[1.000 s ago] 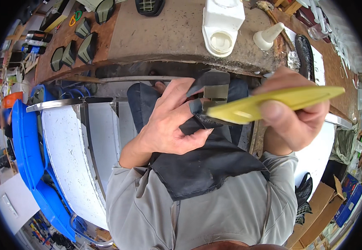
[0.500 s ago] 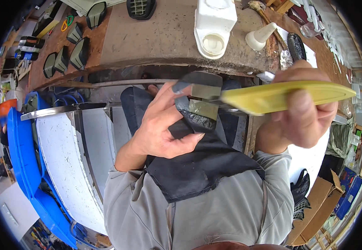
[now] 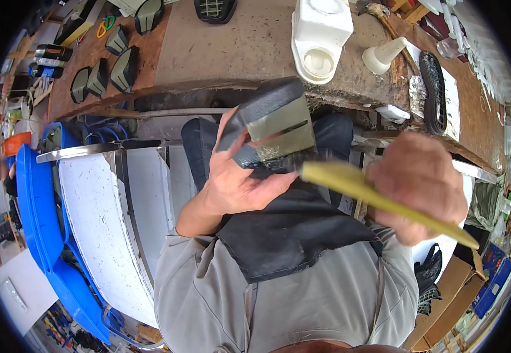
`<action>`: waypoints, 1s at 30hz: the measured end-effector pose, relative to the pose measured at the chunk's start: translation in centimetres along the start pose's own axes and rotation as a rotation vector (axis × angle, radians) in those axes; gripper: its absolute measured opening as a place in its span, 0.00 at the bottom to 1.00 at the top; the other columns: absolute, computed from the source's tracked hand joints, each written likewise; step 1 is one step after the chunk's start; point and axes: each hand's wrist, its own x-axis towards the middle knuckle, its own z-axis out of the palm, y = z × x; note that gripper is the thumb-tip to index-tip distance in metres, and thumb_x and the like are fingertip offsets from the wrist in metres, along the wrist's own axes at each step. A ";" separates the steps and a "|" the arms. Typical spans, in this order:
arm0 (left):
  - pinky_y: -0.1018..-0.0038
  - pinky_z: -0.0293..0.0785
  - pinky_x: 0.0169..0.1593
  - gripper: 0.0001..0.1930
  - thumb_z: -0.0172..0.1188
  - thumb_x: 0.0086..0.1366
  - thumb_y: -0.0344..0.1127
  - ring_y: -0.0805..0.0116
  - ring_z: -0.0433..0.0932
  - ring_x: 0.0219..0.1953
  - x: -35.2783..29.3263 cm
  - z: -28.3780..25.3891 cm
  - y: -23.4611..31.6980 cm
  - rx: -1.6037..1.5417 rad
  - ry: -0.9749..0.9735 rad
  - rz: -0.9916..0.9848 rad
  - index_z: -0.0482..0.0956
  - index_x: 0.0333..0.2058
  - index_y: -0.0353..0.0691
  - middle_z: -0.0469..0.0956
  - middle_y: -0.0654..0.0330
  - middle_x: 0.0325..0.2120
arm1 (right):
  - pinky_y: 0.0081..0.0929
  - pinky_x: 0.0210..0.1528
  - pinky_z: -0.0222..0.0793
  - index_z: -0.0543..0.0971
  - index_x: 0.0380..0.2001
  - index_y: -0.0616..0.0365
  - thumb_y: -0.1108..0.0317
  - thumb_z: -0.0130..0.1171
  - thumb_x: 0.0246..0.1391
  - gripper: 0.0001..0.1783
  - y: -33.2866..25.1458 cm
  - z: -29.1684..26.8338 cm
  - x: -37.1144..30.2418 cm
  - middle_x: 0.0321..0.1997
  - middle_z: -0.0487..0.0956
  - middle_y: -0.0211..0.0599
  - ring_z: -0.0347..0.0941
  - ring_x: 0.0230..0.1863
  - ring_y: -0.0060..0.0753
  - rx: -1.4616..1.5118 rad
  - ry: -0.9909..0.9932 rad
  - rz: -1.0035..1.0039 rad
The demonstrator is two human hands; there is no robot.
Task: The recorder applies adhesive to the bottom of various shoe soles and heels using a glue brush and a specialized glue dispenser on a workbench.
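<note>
Head: right hand (image 3: 423, 188) grips yellow tool (image 3: 344, 181), newly sloping down rightward; left hand (image 3: 238, 185) holds two olive-black blocks (image 3: 274, 123); bench (image 3: 232, 65), five similar blocks (image 3: 125, 69).

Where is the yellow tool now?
In the head view, the yellow tool is right of centre, in the right hand, its left end near the left thumb.

A slotted olive block (image 3: 274, 122) tilts beside what seems a yellow brush (image 3: 345, 179).

Right hand (image 3: 421, 191), yellow tool (image 3: 339, 178) blurred
</note>
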 end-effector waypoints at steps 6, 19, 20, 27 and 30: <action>0.62 0.73 0.43 0.16 0.68 0.43 0.28 0.53 0.77 0.39 0.0 -0.2 0.3 -0.299 0.022 -0.119 0.81 0.35 0.40 0.79 0.54 0.36 | 0.25 0.20 0.66 0.78 0.29 0.65 0.73 0.61 0.47 0.07 -0.6 0.1 0.9 0.26 0.78 0.40 0.73 0.21 0.31 0.145 -0.204 -0.125; 0.65 0.68 0.54 0.37 0.72 0.48 0.41 0.62 0.73 0.50 -1.9 1.2 -0.9 -1.085 0.185 -0.274 0.65 0.54 0.32 0.72 0.54 0.50 | 0.29 0.20 0.67 0.75 0.31 0.63 0.64 0.60 0.51 0.12 0.1 1.3 -2.4 0.28 0.76 0.43 0.72 0.26 0.36 0.139 0.045 -0.223; 0.63 0.67 0.55 0.38 0.71 0.49 0.40 0.60 0.72 0.51 -1.8 1.2 -1.1 -1.040 0.163 -0.223 0.63 0.56 0.33 0.70 0.53 0.52 | 0.27 0.20 0.67 0.78 0.30 0.65 0.65 0.60 0.50 0.12 0.1 1.8 -2.7 0.30 0.78 0.44 0.74 0.26 0.34 0.131 0.140 -0.206; 0.67 0.67 0.54 0.34 0.73 0.46 0.39 0.63 0.73 0.48 -1.3 1.2 0.4 -1.243 0.379 -0.513 0.69 0.50 0.30 0.73 0.54 0.47 | 0.34 0.21 0.66 0.76 0.30 0.64 0.64 0.58 0.52 0.12 0.0 1.3 -3.4 0.31 0.76 0.46 0.72 0.25 0.39 0.170 0.137 -0.282; 0.67 0.66 0.54 0.33 0.71 0.48 0.39 0.62 0.72 0.49 -1.6 1.5 0.0 -1.179 0.454 -0.540 0.68 0.51 0.30 0.73 0.53 0.47 | 0.30 0.22 0.66 0.75 0.31 0.63 0.59 0.57 0.54 0.15 0.2 1.4 -3.5 0.31 0.76 0.44 0.71 0.24 0.36 0.096 0.087 -0.095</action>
